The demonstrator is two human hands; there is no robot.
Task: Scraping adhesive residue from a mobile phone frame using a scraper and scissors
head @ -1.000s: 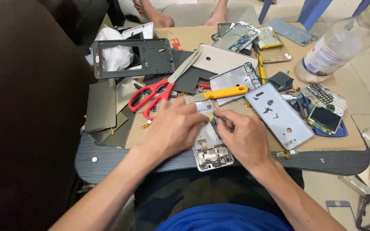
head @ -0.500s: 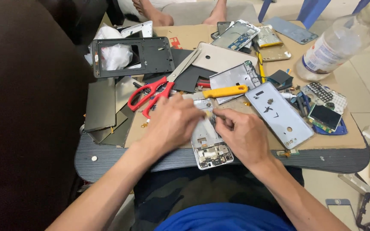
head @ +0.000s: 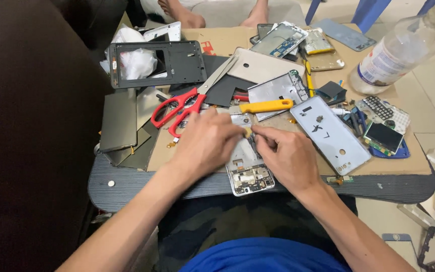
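My left hand point(head: 205, 143) and right hand point(head: 285, 156) are covering the upper half of the opened phone body point(head: 247, 174), so I am seeing only its lower circuit end poking out toward me, and what sits between my fingertips is too small to make out. I am counting one phone body under two hands, with one pair of red scissors point(head: 179, 108) just left of it and one yellow-handled tool point(head: 265, 106) just beyond it. Both hands are pinching together over the phone body, fingertips nearly meeting, though I cannot tell what they are clamping.

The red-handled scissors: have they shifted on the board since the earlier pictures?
No. The red-handled scissors lie just left of the yellow-handled tool, blades toward the black frame, as before.
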